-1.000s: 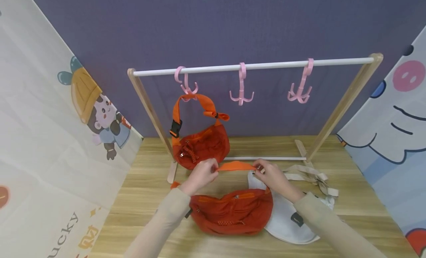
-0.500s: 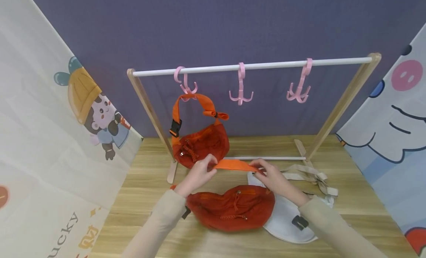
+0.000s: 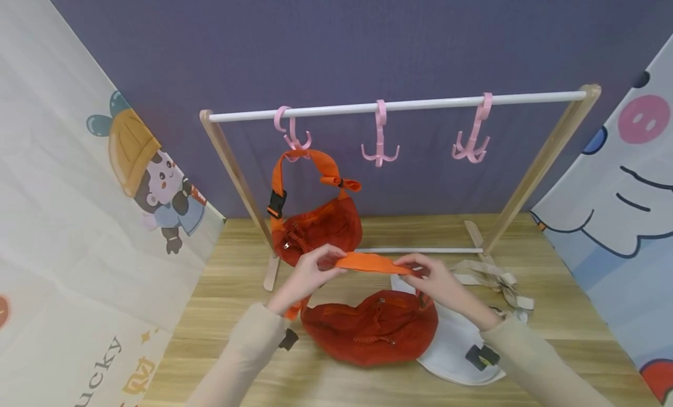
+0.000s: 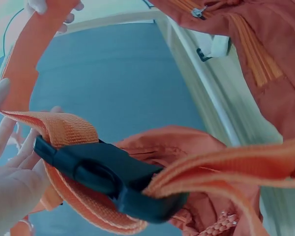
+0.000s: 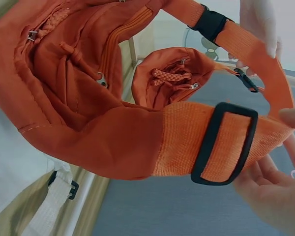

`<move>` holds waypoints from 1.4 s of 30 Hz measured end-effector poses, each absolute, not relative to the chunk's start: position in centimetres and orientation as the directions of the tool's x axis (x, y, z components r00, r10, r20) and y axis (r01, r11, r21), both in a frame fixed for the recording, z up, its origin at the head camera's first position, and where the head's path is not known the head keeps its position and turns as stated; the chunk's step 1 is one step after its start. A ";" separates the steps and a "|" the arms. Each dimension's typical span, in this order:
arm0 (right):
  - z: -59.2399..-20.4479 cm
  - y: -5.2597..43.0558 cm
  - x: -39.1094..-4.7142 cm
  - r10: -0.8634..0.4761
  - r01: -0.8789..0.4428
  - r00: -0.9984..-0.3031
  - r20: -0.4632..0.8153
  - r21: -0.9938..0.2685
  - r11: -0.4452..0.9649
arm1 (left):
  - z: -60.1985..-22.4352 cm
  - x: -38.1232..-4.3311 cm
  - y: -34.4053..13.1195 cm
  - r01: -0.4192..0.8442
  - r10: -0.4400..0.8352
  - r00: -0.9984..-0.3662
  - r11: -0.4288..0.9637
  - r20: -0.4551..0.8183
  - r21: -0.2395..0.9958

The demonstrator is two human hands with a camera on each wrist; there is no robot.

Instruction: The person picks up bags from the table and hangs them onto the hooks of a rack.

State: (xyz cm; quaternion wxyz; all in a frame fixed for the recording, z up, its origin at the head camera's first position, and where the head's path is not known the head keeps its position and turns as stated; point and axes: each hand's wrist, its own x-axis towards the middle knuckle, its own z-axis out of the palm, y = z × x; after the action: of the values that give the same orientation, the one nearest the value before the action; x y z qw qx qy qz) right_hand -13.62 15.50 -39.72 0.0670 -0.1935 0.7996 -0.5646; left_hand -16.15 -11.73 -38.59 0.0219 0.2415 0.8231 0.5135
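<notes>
Pale wood covers the worktop (image 3: 568, 319) before me, and a white-railed rack (image 3: 426, 104) stands along its twelve o'clock side. Central, below the hands, is the rust-red bag (image 3: 368, 331), overlapping a white bag (image 3: 447, 348) at three o'clock. A smaller red bag (image 3: 321, 229) hangs at eleven. The person's left hand (image 3: 310, 272), at ten, and right hand (image 3: 436, 281), at one, both pinch the central bag's orange strap (image 3: 370, 263). Pink hooks (image 3: 380, 135) line the rail.
</notes>
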 end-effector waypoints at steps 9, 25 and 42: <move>-39.0 15.5 -13.1 -0.347 -0.285 -0.922 0.174 -0.910 0.300 | -37.5 -15.7 -11.5 0.443 0.401 -0.864 0.319 0.305 0.838; -36.0 16.2 -13.3 -0.306 -0.393 -0.906 0.291 -0.848 0.357 | -34.4 -15.8 -10.9 0.571 0.469 -0.802 0.417 0.371 0.707; -32.9 16.9 -14.6 -0.303 -0.544 -0.839 0.452 -0.701 0.462 | -31.7 -16.6 -9.4 0.614 0.465 -0.777 0.413 0.424 0.673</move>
State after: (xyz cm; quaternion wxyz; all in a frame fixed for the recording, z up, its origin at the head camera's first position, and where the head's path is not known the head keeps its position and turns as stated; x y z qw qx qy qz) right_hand -14.62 16.94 -32.86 -0.1326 -0.2507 0.8445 -0.4543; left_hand -16.63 -9.36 -31.72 -0.0854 0.3225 0.8361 0.4355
